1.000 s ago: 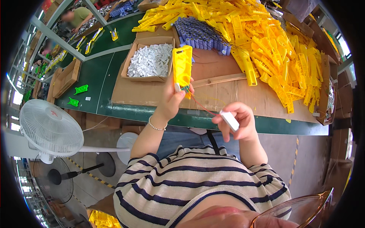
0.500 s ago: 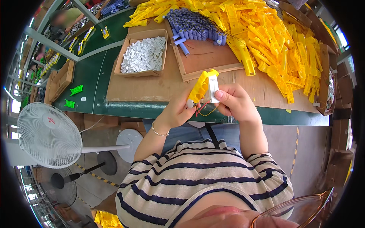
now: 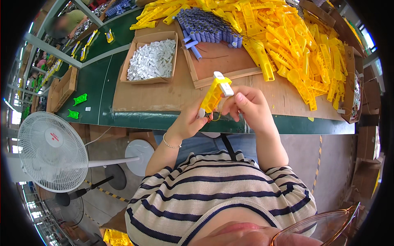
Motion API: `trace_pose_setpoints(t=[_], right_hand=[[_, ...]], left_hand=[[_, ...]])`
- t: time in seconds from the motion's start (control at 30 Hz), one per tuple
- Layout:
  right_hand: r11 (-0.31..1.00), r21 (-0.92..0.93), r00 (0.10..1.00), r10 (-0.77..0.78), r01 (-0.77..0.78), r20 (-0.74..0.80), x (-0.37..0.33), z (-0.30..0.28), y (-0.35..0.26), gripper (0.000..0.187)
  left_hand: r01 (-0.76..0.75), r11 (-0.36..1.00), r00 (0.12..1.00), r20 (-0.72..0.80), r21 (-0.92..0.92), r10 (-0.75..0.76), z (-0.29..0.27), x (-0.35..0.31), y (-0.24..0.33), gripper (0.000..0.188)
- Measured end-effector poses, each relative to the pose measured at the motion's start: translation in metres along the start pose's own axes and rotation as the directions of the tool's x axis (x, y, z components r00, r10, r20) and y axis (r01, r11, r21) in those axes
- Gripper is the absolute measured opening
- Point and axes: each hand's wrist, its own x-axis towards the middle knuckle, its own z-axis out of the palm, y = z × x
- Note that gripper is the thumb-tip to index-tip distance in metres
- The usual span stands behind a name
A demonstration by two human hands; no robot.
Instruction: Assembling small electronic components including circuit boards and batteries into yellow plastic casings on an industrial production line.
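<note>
White fan (image 3: 52, 151) far left of hands, below table edge. Cardboard box (image 3: 152, 61) of white pieces up-left of left hand. Left hand (image 3: 189, 121) grasps lower end of yellow plastic part (image 3: 212, 96), thin wires at its base. Right hand (image 3: 251, 107) pinches small white piece (image 3: 223, 83) against part's top. Blue cylinders (image 3: 210, 28) above hands. Yellow parts pile (image 3: 299, 45) up-right of right hand.

I see a glossy yellow plastic housing (image 3: 212, 97) with a smooth white plastic piece (image 3: 223, 84) on it. Far left, the box (image 3: 135, 49) is matt brown cardboard. The table edge (image 3: 123, 119) looks smooth, slightly shiny green; the board (image 3: 213, 61) is bare matt wood.
</note>
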Motion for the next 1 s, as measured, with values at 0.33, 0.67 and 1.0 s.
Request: trace_pose_setpoints(t=[0.33,0.67,1.0], right_hand=[[0.896,-0.354,0.862,-0.388,0.269,-0.327,0.024,0.000,0.014,0.027],[0.991,-0.104,0.991,-0.097,0.087,-0.094,0.027,-0.012,0.014,0.025],[0.680,-0.719,0.928,-0.345,0.146,-0.138,0.007,0.015,0.022,0.028]], left_hand=[[0.023,0.989,0.995,0.094,-0.146,-0.009,0.010,-0.003,-0.008,0.046],[0.057,0.944,0.991,0.131,-0.325,-0.015,0.021,0.002,-0.005,0.056],[-0.113,0.974,0.969,-0.237,-0.197,0.065,0.030,0.010,-0.013,0.048]])
